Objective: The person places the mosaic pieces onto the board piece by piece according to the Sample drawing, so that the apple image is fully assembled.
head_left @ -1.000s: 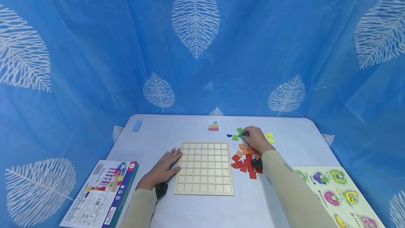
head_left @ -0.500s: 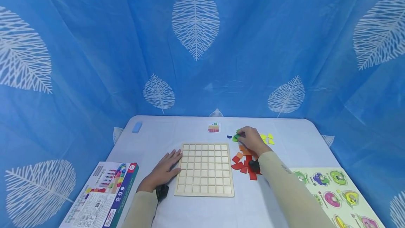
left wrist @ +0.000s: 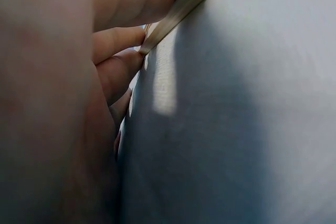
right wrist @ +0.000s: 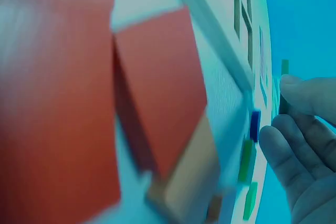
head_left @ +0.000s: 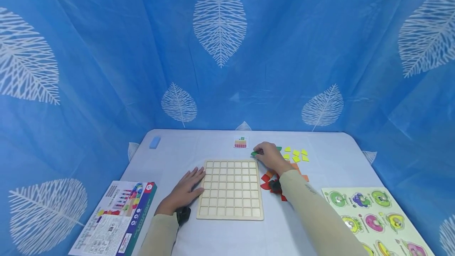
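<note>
My right hand [head_left: 271, 157] pinches a thin green puzzle piece [head_left: 254, 153] between thumb and fingers, past the far right corner of the wooden grid board [head_left: 230, 189]. The right wrist view shows the green piece [right wrist: 284, 67] edge-on. Near those fingers lie a dark blue piece [right wrist: 255, 125] and green tiles [right wrist: 245, 161]. My left hand [head_left: 184, 192] lies with fingers extended along the board's left edge. In the left wrist view, its fingertips touch the wooden rim [left wrist: 184, 11]. The board's square recesses hold no tiles.
Red tiles [head_left: 265, 185] and orange tiles [head_left: 295, 166] lie under the right forearm, partly hidden. Yellow tiles [head_left: 296, 153] sit farther right. A small picture card [head_left: 241, 142] and blue block [head_left: 155, 142] are at the back. A box [head_left: 106, 216] and fruit-picture board [head_left: 373, 204] flank the table.
The right hand has moved left with the green piece, from over the green tiles toward the picture card, uncovering more yellow tiles. The left hand has stayed at the board.
</note>
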Motion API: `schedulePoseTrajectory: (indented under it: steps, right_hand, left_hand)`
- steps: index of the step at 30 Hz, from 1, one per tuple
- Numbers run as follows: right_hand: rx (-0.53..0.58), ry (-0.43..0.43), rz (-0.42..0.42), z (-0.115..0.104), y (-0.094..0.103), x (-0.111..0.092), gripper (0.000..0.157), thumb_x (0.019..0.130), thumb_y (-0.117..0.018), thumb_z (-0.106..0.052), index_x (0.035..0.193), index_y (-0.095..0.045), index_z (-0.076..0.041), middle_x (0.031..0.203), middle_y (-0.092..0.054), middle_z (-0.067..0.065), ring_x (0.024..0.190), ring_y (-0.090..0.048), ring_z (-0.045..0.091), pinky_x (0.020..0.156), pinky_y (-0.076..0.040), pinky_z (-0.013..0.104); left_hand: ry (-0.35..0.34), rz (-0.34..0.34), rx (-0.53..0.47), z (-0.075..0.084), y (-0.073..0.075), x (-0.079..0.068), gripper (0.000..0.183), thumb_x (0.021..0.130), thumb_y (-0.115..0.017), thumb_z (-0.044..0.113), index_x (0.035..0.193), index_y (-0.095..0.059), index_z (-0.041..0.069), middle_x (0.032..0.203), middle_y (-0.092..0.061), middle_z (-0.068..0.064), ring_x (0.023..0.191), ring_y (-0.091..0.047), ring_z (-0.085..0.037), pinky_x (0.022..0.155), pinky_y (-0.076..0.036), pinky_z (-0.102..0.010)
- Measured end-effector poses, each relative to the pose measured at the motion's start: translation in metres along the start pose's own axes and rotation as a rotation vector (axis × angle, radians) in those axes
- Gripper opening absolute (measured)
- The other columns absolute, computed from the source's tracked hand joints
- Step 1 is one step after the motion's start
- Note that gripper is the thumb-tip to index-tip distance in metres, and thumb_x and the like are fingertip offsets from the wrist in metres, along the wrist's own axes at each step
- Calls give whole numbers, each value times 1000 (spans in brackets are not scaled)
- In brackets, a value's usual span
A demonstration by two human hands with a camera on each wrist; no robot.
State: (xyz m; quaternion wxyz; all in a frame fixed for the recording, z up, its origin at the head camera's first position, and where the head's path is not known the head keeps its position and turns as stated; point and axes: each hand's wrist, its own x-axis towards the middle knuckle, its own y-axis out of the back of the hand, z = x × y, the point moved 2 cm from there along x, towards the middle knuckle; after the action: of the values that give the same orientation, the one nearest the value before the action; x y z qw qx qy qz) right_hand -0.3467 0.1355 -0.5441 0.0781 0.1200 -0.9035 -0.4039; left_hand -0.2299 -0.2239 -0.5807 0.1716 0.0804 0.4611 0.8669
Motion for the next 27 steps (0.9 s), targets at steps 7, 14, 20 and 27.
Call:
schedulePoseTrajectory:
  steps: [7,14,20,27]
  right_hand:
    - [43,25,-14,-14,-16,-2,25,98,-76,-6,123,-77,-6,118,-68,6,107,-66,22,93,-57,44]
    - [77,58,-43,-32,-31,-3,23,96,-78,-4,119,-78,-6,113,-69,4,103,-67,19,89,-58,39]
    - [66,97,-71,-47,-41,-2,23,96,-77,-2,119,-77,-4,114,-69,5,103,-67,19,89,-58,38]
    - [23,200,-100,-62,-53,-1,22,96,-76,0,118,-77,-2,113,-71,7,103,-68,22,90,-58,38]
  left_hand:
    - [-3,-2,-1,2,0,1,64,107,-62,31,163,-39,9,171,-28,-4,159,-14,-26,128,-9,-49]
    - [25,11,3,3,0,0,64,106,-63,31,163,-41,10,171,-29,-3,159,-15,-28,127,-11,-51]
    - [23,16,-2,2,0,-1,64,107,-62,31,163,-41,9,171,-29,-4,159,-15,-29,127,-11,-50]
    - [-18,23,5,4,0,-3,62,107,-62,27,161,-42,5,170,-31,-8,158,-17,-32,127,-11,-51]
